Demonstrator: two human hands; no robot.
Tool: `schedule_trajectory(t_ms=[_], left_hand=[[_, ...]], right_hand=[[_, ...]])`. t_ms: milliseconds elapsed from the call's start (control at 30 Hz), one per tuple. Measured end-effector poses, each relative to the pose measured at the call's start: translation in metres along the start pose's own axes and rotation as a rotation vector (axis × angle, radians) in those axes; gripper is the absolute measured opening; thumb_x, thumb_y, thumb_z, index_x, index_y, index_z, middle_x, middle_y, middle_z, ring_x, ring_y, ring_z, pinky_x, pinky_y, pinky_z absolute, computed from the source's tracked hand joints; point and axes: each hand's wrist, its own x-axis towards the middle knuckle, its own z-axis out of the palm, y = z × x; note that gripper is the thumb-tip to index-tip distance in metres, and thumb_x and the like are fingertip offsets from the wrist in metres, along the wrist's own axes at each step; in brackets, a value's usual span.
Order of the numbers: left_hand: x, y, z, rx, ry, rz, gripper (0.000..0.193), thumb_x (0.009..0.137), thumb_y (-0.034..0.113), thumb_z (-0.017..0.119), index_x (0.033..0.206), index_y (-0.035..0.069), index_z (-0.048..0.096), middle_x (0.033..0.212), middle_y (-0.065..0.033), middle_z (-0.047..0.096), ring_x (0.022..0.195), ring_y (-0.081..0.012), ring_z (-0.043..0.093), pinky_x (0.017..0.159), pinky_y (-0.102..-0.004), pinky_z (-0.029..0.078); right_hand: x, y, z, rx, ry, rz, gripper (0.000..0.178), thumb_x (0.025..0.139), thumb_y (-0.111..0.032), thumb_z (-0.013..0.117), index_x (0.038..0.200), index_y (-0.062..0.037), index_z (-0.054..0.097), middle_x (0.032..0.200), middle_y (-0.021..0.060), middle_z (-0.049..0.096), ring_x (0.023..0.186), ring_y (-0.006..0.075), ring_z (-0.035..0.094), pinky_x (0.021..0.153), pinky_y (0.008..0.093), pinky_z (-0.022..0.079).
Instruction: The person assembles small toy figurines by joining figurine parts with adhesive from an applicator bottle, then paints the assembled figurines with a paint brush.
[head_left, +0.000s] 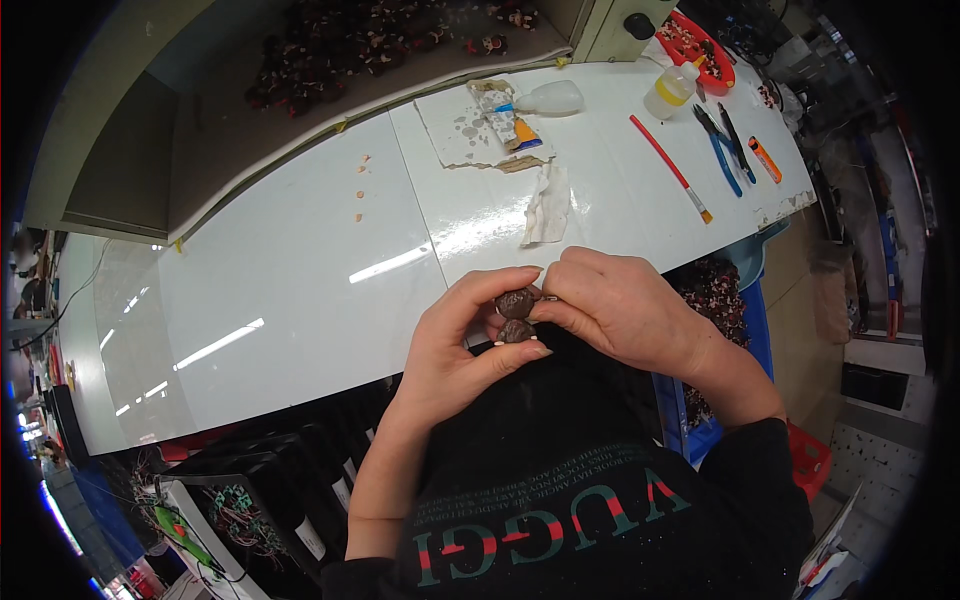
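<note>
My left hand holds a small dark brown figurine between thumb and fingers, just past the near edge of the white table. The figurine has two rounded, textured lumps, one above the other, with tiny pale bits at the lower one. Close against its right side, my right hand is closed in a pinch. Something small and light shows at those fingertips, too small to name. The right hand's other fingers are curled in and partly hidden.
On the white table lie several tiny pale pieces, a stained board, a crumpled tissue, a squeeze bottle, a yellow-capped bottle, a red brush, blue pliers and an orange lighter. A cabinet holds many dark figurines.
</note>
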Motion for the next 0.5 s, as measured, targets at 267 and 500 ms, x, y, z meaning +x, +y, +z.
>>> schedule_trajectory(t_ms=[267,500], left_hand=[[0.0003,-0.0003,0.0001,0.007,-0.001,0.015,0.055,0.076,0.006,0.076,0.125,0.005,0.053,0.111,-0.0045,0.056,0.087,-0.0099,0.056,0.074,-0.0235,0.047],[0.0004,0.0001,0.0029,-0.036,0.010,0.010,0.055,0.076,0.005,0.076,0.126,0.006,0.053,0.115,-0.0055,0.057,0.091,-0.0102,0.057,0.076,-0.0232,0.047]], right_hand=[[0.0004,0.0004,0.0033,-0.010,0.073,-0.033,0.021,0.088,-0.026,0.062,0.087,-0.0061,0.058,0.074,0.0078,0.055,0.067,0.0262,0.059,0.056,0.0351,0.047],[-0.0022,-0.0022,-0.0009,-0.046,0.028,-0.006,0.018,0.085,-0.020,0.064,0.087,-0.0038,0.056,0.076,0.0100,0.053,0.067,0.0286,0.056,0.057,0.0356,0.046]])
